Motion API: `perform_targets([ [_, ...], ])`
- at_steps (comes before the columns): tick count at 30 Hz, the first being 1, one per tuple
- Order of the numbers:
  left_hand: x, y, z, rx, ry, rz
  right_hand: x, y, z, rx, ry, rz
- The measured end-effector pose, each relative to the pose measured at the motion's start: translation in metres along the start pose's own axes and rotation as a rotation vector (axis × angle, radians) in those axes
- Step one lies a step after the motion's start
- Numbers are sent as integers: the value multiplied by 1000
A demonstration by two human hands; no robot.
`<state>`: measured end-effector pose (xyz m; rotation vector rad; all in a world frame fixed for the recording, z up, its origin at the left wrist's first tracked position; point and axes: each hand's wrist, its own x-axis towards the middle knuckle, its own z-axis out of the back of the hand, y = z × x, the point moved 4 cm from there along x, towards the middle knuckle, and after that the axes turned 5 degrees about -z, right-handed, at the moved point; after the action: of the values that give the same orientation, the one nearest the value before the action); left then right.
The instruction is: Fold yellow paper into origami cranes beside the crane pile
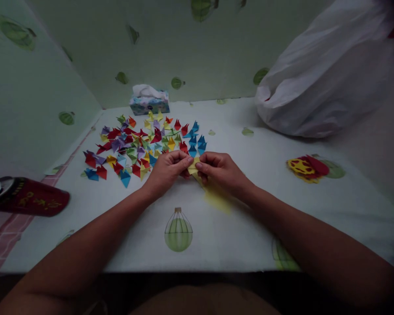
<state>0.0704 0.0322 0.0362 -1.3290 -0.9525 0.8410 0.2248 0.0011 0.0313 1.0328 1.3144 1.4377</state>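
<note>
A left hand (166,170) and a right hand (221,170) meet above a white worktop (141,245) printed with green balloons, the fingers of both clamped on a small, folded piece of yellow paper (193,166), thumbs uppermost, at the middle of the scene. The step in hand appears to be fine folding or shaping; any further crease would likely call for one side of the paper to be held firm while the other thumb presses, since a light, narrow piece could slip or tear. Beyond the fingers and to their left spreads a crowd of small, pointed, folded-paper figures (156,136) in red, blue, yellow, green, purple and orange. A blue floral tissue box (149,106) sits farther beyond them. Well to the fingers' left is a dark red drink can (36,199) with gold markings, whether upright or tipped hard to tell; to their right lies a flat red-and-yellow cut-out (304,168), with a bulging white plastic bag (308,96) behind it. Pale green, balloon-patterned walls (216,52) enclose the dimly lit corner.
</note>
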Motion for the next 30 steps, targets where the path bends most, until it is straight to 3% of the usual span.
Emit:
perform_targets([
  [11, -2, 1, -2, 13, 82, 104, 2, 4, 11, -323, -121, 122],
  [19, -3, 2, -5, -28, 126, 134, 1, 7, 12, -382, -177, 159],
  [23, -4, 4, -7, -42, 145, 167, 1, 5, 12, -263, -140, 98],
  [30, -2, 4, -1, -42, 34, 105, 2, -3, 6, 121, -40, -14],
])
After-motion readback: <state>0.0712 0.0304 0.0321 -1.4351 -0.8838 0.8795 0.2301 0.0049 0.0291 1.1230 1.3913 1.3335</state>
